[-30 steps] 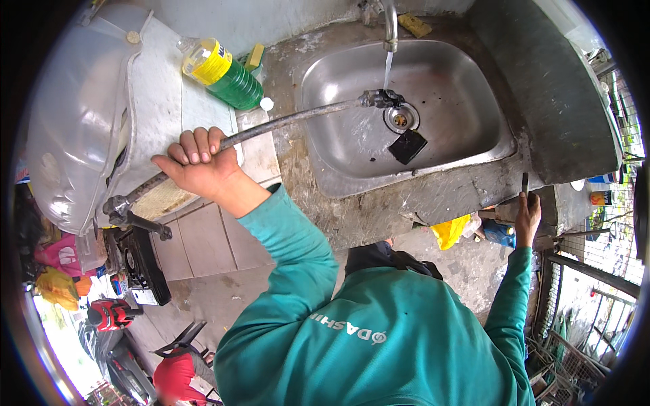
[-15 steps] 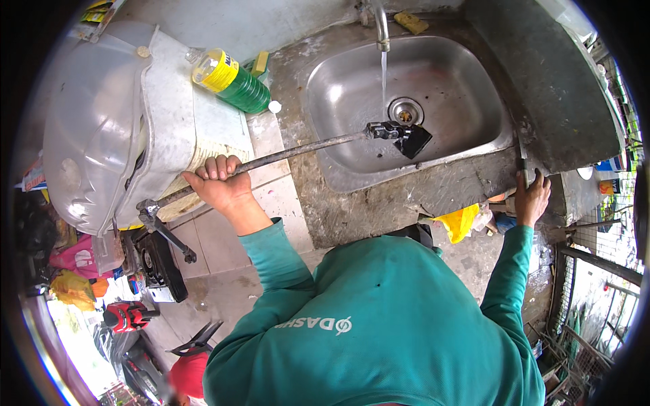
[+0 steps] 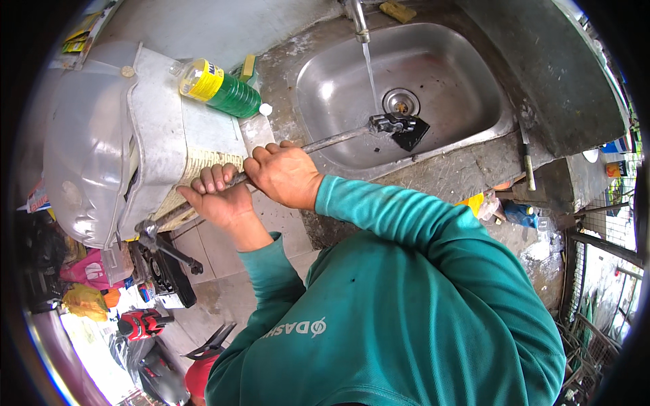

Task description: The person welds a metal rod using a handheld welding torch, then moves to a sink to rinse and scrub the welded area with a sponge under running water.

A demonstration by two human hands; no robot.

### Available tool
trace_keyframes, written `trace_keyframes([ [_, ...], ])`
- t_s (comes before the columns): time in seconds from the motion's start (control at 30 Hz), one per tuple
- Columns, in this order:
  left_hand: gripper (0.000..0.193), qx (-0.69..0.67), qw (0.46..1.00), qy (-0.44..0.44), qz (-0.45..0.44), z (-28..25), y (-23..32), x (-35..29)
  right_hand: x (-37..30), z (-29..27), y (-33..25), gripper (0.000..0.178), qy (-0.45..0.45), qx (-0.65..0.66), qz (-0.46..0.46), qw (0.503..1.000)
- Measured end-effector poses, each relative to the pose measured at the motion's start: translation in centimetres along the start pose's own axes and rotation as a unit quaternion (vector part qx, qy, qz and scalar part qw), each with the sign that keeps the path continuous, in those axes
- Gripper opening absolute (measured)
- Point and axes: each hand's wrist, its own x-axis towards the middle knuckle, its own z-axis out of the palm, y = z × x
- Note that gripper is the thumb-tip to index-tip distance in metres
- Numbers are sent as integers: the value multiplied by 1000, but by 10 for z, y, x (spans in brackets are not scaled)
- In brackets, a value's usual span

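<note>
A long metal rod (image 3: 342,137) with a jointed fitting at each end runs slantwise from the left over the sink. My left hand (image 3: 227,203) has its fingers curled over the rod, left of my right hand (image 3: 284,174), which is wrapped round it. The far joint (image 3: 393,123) lies over the sink, by a black flat piece (image 3: 412,135); I cannot tell whether they are attached. The other joint (image 3: 147,228) hangs off the left side with a short arm angled down. A thin stream of water from the tap (image 3: 357,20) falls beside the far joint.
The steel sink (image 3: 467,81) is set in a rough counter. A bottle of green liquid (image 3: 227,91) lies on the left beside a clear plastic cover (image 3: 88,142). A knife (image 3: 528,162) rests at the counter's right edge. A sponge (image 3: 397,11) sits behind the sink.
My right hand has left the knife at the right edge and crossed over to take hold of the rod beside my left hand. My left hand stays on the rod.
</note>
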Motion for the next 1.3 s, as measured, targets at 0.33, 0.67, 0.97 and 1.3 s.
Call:
trace_keyframes([
  [0.33, 56, -144, 919, -365, -32, -28, 12, 12, 34, -36, -4, 24, -251, 102, -5, 963],
  [0.67, 64, -88, 985, -145, -23, -26, 8, 32, 9, -32, 0, 25, 11, 14, -51, 999],
  [0.97, 61, -58, 993, -101, -12, -39, 8, 41, -132, -108, 56, 25, -73, 111, 97, 986],
  [1.3, 71, -83, 995, -60, -12, -39, -17, 48, -263, -175, 122, 39, 12, -229, 335, 914],
])
